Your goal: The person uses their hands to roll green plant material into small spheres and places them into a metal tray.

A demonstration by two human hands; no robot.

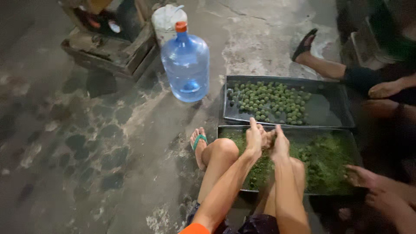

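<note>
Over the near tray (225, 130), I've got both hands up and pressed together. My left hand (255, 138) and right hand (280, 145) meet palm to palm, fingers curled in; something green may be squeezed between them, but I cannot tell what the grip holds, it's hidden by the fingers. Below them the tray is spread with green paste (325, 160), loose and crumbly, covering most of the dark metal. My knee (223, 149) sits up against the tray's left edge, foot in a green-strapped sandal (198, 141) flat on the floor (86, 151).

Just beyond, touching the near tray's far edge, a second tray (333, 110) carries green balls (271, 102), clustered on its left half, right half bare and wet-looking. Left of that tray stands a big blue water jug (186, 65) with an orange cap, and behind it a white bucket (167, 19) and a wooden crate (112, 47).

On the right, another person's hand (362, 177) rests on the paste at the near tray's right edge. Farther back, another person's foot in a black sandal (305, 43) sits on the floor past the far tray.
</note>
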